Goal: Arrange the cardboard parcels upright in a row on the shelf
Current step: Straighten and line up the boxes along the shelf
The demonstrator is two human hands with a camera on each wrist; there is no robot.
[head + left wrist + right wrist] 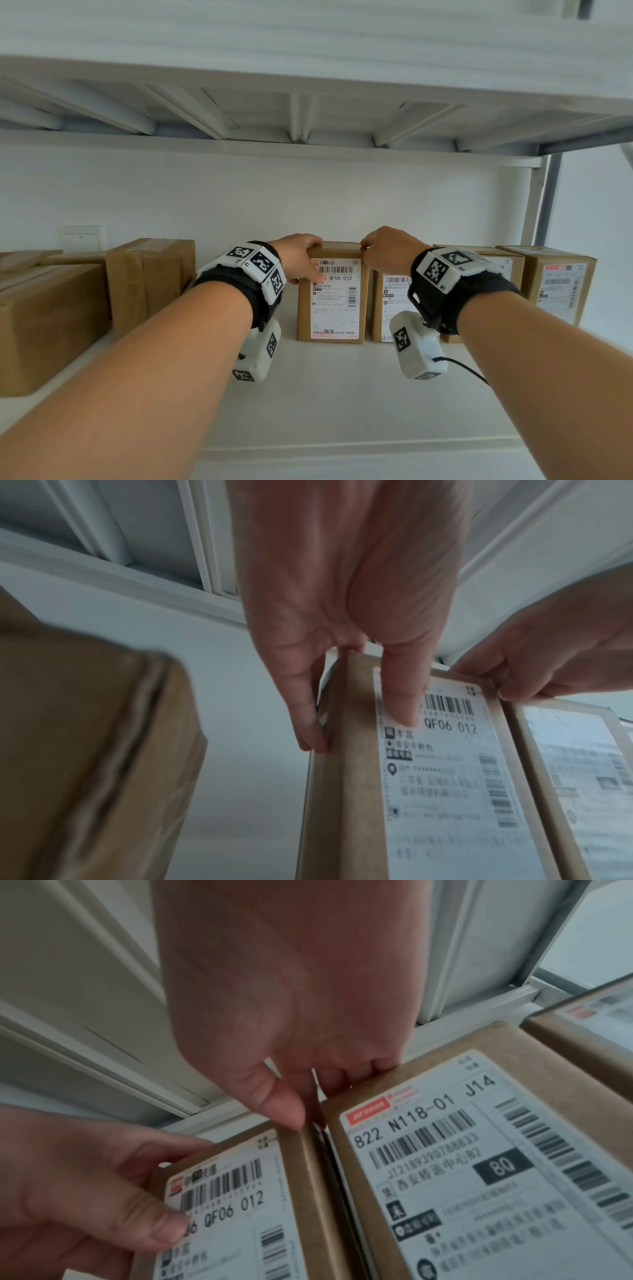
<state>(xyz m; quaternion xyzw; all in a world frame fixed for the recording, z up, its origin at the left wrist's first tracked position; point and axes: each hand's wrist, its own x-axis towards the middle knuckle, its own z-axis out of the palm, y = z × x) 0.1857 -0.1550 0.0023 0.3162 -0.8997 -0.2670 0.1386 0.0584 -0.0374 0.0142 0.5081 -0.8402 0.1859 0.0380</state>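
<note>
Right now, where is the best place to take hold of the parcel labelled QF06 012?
Its top corners, from above and in front: the QF06 012 parcel stands upright beside its neighbour, so only top and front are free.

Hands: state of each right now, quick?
Left hand: grips the QF06 012 parcel at its top left corner.
Right hand: grips its top right corner.

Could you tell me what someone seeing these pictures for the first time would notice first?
Both hands meet at the top of one upright parcel at mid-shelf: the left hand grips its top left corner, thumb on the label, and the right hand pinches its top right corner. More labelled parcels stand in a row to its right, while unlabelled brown boxes sit at the left.
</note>
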